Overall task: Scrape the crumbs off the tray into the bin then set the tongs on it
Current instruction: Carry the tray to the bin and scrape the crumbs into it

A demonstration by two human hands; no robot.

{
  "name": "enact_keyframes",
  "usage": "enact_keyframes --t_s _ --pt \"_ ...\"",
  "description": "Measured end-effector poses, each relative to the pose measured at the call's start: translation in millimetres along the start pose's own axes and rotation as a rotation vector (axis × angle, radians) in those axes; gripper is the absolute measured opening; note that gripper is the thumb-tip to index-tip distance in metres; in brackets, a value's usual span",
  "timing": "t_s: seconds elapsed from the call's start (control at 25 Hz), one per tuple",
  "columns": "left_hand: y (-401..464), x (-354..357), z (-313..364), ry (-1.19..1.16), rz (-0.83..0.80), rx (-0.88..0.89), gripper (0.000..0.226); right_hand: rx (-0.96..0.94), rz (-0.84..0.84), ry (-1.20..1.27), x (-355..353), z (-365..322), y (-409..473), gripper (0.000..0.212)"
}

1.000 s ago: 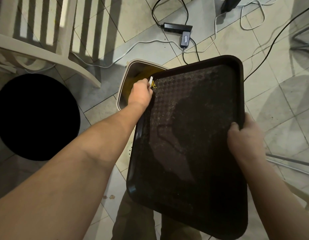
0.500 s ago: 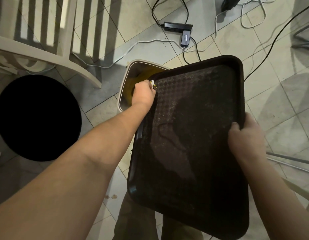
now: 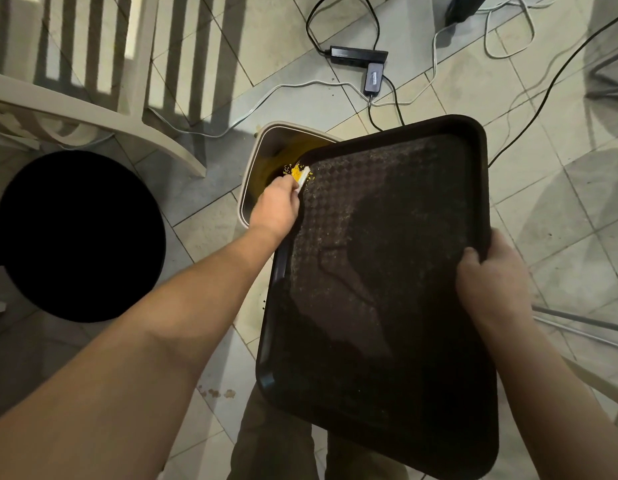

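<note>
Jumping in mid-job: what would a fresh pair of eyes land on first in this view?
The big dark tray fills the middle, its far-left corner tipped over the open bin on the tiled floor. At that corner, bright yellow crumbs bunch against a small white scraper in the left hand. The right hand has its grip on the tray's right rim; a round black stool sits far left.

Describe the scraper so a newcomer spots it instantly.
Find the big dark tray, then its far-left corner over the bin. The left hand there holds the scraper: a small white strip, the only pale item against the tray, amid yellow crumbs.
</note>
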State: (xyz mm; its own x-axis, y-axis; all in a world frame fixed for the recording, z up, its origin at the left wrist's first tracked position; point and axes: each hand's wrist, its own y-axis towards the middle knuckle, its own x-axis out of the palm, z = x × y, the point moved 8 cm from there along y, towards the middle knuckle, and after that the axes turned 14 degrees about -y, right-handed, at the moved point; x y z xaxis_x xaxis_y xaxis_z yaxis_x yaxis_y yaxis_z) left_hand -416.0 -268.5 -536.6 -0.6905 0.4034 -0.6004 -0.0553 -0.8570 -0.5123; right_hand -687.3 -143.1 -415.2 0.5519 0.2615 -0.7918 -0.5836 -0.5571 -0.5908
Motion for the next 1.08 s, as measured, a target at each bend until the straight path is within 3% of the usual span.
enact_keyframes --t_s 0.16,0.32,0.64,0.96,1.08 --pt "-8.2 17.1 -6.5 0.105 -0.137 0.043 0.018 -0.007 -0.010 -0.006 -1.2 -1.8 0.2 0.030" --pt "11.2 7.8 -7.7 0.309 -0.160 0.017 0.021 -0.008 -0.006 -0.009 -3.6 -1.5 1.1 0.031" --pt "-4.6 -1.0 4.1 0.113 -0.102 0.127 0.022 -0.019 -0.023 -0.018 -9.7 -7.1 1.9 0.031" --pt "12.2 -3.6 -11.1 0.257 -0.082 0.025 0.019 -0.002 -0.026 -0.026 -7.3 -4.7 1.6 0.034" --pt "10.3 -6.8 -0.7 0.207 -0.052 0.060 0.021 0.005 -0.037 -0.017 -7.8 -6.0 0.3 0.035"
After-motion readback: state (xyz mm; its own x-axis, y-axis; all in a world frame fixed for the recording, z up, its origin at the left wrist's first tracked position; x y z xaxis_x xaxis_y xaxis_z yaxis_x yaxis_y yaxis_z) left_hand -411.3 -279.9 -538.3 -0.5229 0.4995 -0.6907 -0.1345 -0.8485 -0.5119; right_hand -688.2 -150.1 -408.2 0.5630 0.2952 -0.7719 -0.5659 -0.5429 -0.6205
